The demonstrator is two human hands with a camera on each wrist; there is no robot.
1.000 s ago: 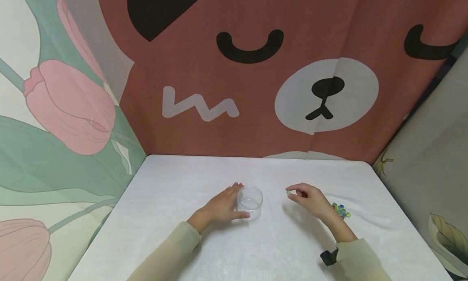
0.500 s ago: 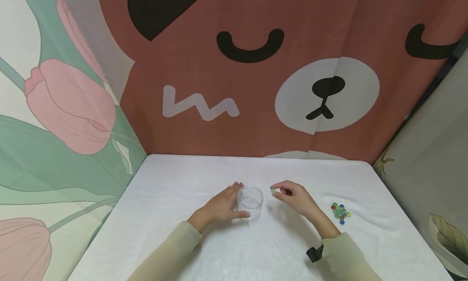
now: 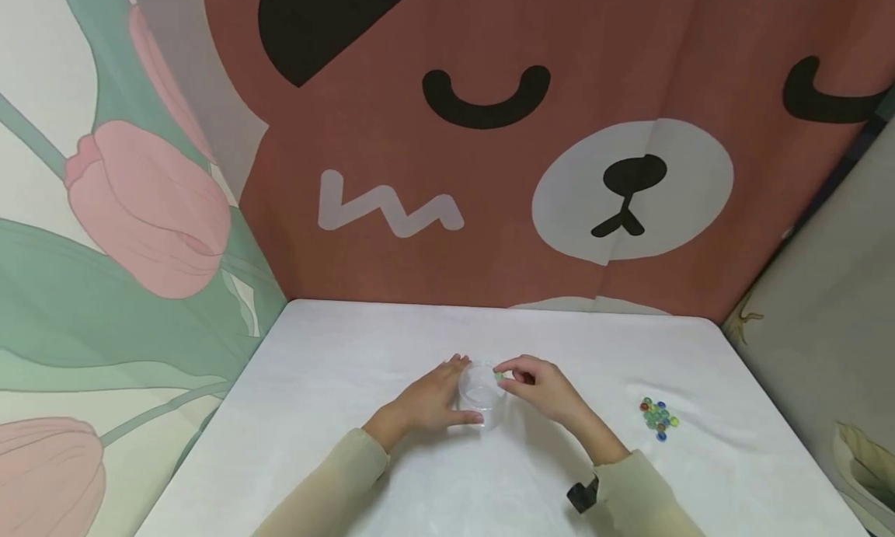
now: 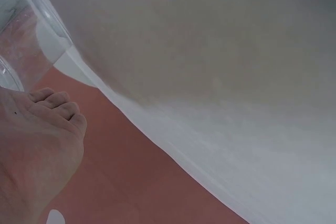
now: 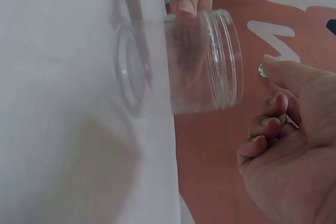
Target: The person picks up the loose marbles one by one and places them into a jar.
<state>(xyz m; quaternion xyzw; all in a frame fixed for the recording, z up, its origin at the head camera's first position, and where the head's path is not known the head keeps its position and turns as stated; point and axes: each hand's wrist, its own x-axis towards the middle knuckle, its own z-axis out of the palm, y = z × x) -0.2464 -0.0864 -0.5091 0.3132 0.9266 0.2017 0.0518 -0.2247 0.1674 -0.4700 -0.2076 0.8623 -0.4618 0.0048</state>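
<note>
A clear plastic jar (image 3: 482, 399), its threaded mouth (image 5: 223, 59) without a lid, stands upright on the white table. My left hand (image 3: 432, 401) holds it from the left, thumb along the near side and fingers on the far side. Between thumb and index finger, my right hand (image 3: 547, 389) pinches a greenish glass marble (image 5: 263, 71). That marble is at the jar's right rim in the head view; in the right wrist view it sits just beyond the mouth. No marbles show inside the jar. The left wrist view catches only part of my left hand (image 4: 42, 140) and the jar.
Several coloured glass marbles (image 3: 657, 419) lie in a loose cluster on the right of the white-covered table (image 3: 349, 335). A brown bear-print curtain (image 3: 391, 273) hangs behind the table's back edge. Patterned cloth also hangs at both sides.
My right hand has moved left with the marble, away from the cluster and up to the jar's rim. My left hand and the jar stay in place; the head view has shifted slightly.
</note>
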